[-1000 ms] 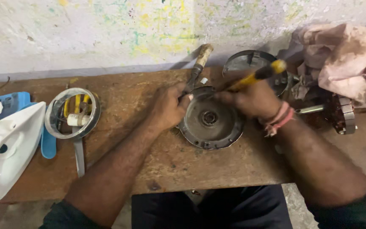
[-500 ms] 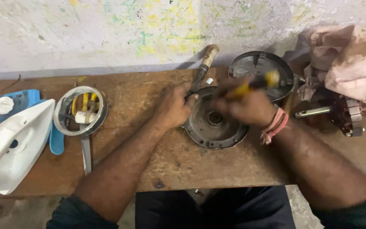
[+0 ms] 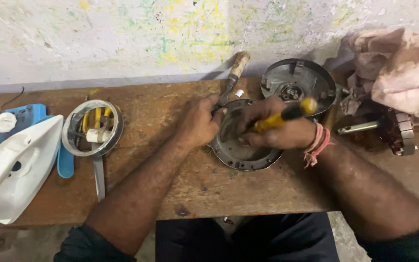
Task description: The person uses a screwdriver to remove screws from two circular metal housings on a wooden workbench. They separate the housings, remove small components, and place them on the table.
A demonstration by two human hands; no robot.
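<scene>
On bench (image 3: 170, 194): 2 hands; left hand (image 3: 199, 121) grips 1 round cover (image 3: 243, 153), right hand (image 3: 272, 127) fisted on 1 yellow screwdriver (image 3: 284, 115).

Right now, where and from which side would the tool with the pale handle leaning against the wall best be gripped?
Grip the tool by its pale handle, coming from above and the wall side. That end slopes up clear of the bench, while the dark working end lies low beside the left hand and the round metal housing.

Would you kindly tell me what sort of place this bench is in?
Probably a small appliance repair workshop: a worn wooden bench, an opened round metal motor housing, a clothes iron and a wound motor part.
</scene>
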